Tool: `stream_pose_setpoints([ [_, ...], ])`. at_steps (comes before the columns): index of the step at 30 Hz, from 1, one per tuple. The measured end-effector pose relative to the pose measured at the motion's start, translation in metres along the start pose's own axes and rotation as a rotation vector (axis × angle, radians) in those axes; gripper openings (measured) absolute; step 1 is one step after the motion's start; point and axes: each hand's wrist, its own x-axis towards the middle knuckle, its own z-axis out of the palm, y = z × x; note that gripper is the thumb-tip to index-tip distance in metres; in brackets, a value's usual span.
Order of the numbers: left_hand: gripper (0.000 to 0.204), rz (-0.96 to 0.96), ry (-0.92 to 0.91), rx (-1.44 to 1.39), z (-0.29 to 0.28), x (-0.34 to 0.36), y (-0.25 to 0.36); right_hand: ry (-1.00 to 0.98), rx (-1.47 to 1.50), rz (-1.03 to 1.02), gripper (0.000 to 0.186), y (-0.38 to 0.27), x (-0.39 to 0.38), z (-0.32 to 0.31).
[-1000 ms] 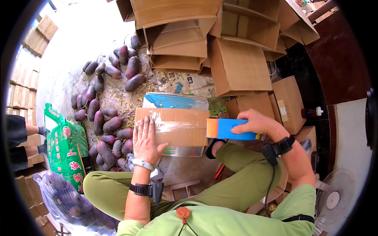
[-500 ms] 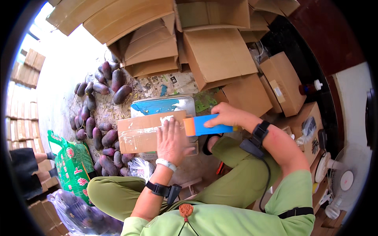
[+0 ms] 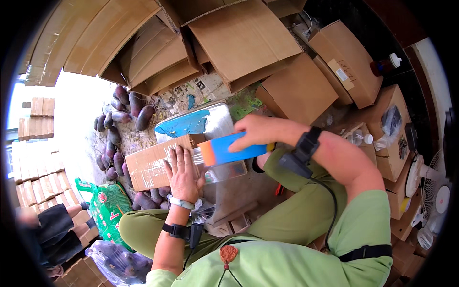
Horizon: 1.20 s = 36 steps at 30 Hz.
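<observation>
The setting is a cluttered packing area on a floor littered with paper scraps, ringed by empty cardboard boxes [image 3: 248, 43] stacked open along the top of the view. At far left a stack of flattened boxes [image 3: 33, 162] stands against the bright edge, and another person in dark clothing [image 3: 52, 229] sits low beside it. Next comes a green printed bag [image 3: 107, 210] and, below it, a clear plastic bag of dark tubers [image 3: 119, 263]. A loose heap of purple sweet potatoes [image 3: 126, 115] lies just behind the work. In the middle, the small carton [image 3: 153, 165] rests in front of the person's knees, its top flaps closed, partly over a silver and blue tray [image 3: 201, 122]. The left hand [image 3: 184, 174] lies flat on the carton's top with fingers spread wide, pressing the flaps down. The right hand [image 3: 260, 131] is closed around the blue tape dispenser [image 3: 229, 150], whose orange end sits at the carton's right edge, with clear tape appearing to run from it across the lid. Judged from this, the step in hand is sealing the top seam. The next move would call for steady downward pressure from the left hand while the dispenser is drawn straight along the seam, then a clean cut at the far edge. Further right, sealed boxes [image 3: 349, 57] and a white fan [image 3: 432, 191] line the wall.
</observation>
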Motion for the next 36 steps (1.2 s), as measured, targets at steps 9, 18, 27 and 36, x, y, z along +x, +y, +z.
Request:
stream_pose_setpoints([
  [9, 0.085, 0.012, 0.043, 0.003, 0.005, 0.001, 0.001, 0.038, 0.016, 0.218, 0.054, 0.088, -0.053, -0.031],
  [18, 0.084, 0.006, 0.031, -0.007, 0.006, 0.000, -0.003, 0.101, -0.272, 0.328, 0.058, 0.067, 0.056, 0.044],
  [27, 0.086, -0.008, 0.038, -0.031, 0.004, -0.003, -0.003, 0.193, -0.322, 0.435, 0.051, 0.004, 0.089, 0.074],
  [36, 0.085, -0.011, 0.051, -0.053, 0.003, -0.002, -0.001, 0.163, -0.234, 0.664, 0.044, -0.029, 0.104, 0.080],
])
